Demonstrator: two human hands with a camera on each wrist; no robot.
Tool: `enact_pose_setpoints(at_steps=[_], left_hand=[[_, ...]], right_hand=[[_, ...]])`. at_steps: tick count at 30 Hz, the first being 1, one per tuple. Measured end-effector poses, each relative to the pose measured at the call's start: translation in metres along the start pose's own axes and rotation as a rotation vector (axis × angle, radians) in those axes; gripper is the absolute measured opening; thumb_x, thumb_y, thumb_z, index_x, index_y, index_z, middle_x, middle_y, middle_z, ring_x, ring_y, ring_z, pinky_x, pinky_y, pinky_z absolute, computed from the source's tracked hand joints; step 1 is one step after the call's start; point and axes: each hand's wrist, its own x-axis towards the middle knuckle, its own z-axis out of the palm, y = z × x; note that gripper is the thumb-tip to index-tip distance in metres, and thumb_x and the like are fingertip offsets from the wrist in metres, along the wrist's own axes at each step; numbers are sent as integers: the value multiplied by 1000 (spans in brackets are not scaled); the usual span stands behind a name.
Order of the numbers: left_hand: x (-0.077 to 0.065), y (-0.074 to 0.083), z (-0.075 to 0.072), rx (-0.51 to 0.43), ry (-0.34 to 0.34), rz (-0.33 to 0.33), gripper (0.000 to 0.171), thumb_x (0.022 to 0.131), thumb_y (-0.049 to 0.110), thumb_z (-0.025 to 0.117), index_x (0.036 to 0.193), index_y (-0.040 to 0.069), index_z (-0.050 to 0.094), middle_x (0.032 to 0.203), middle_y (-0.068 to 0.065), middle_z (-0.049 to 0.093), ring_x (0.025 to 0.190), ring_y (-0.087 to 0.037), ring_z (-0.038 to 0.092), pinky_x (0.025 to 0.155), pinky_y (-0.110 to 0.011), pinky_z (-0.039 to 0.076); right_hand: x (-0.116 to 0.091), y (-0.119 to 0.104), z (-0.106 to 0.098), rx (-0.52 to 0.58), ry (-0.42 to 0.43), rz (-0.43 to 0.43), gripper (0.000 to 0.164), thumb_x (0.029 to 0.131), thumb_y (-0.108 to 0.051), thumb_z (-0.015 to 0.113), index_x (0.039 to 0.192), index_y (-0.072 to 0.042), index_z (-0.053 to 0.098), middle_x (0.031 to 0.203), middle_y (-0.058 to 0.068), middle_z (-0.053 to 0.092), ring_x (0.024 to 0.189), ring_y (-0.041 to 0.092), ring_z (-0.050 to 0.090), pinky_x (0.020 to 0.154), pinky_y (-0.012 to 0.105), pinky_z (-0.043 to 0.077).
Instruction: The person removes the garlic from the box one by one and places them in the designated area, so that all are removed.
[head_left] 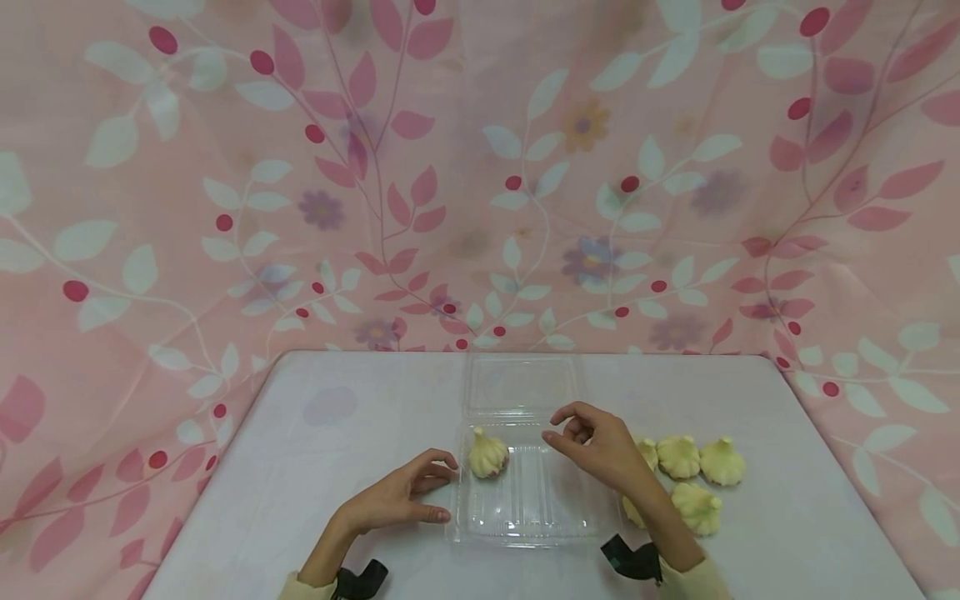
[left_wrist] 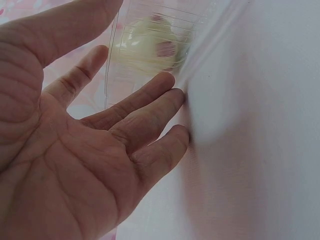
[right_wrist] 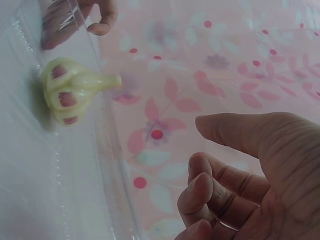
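A clear plastic clamshell box (head_left: 536,533) lies on the table with its lid (head_left: 525,385) folded back. One pale yellow garlic bulb (head_left: 487,454) sits in the left part of the box; purple patches show on it in the right wrist view. Beside the box's left wall is my left hand (head_left: 401,497), fingers relaxed and holding nothing, fingertips right at the wall. Over the right half of the box hovers my right hand (head_left: 596,446), loosely bent and with nothing between thumb and fingers. Several more garlic bulbs (head_left: 678,457) lie right of the box, partly hidden by my right forearm.
The white table (head_left: 247,508) has its far edge just behind the lid. A pink curtain (head_left: 465,167) with leaf and flower prints hangs behind and around it. Black wrist cameras (head_left: 632,558) sit under both wrists, close to the tabletop.
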Motion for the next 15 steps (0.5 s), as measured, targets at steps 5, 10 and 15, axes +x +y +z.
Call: enact_pose_setpoints(at_steps=[5, 10, 15], left_hand=[[0, 0, 0, 0, -1, 2, 64, 85, 19, 79, 138, 17, 43, 140, -14, 50, 133, -34, 46, 105, -56, 39], [0, 0, 0, -8, -2, 0, 64, 85, 19, 79, 138, 17, 43, 140, -14, 50, 133, -34, 46, 106, -55, 38], [1, 0, 0, -4, -1, -2, 65, 85, 19, 80, 138, 17, 43, 140, -13, 50, 133, -33, 46, 106, -55, 38]], right_hand=[[3, -3, 9, 8, 12, -21, 23, 85, -30, 79, 100, -15, 68, 70, -3, 59, 63, 15, 55, 50, 25, 44], [7, -6, 18, 13, 13, -34, 25, 85, -29, 80, 100, -13, 69, 71, -3, 59, 63, 14, 54, 50, 24, 44], [11, -7, 25, 20, -4, -36, 27, 84, -29, 80, 100, -11, 69, 71, -2, 58, 63, 14, 53, 51, 23, 43]])
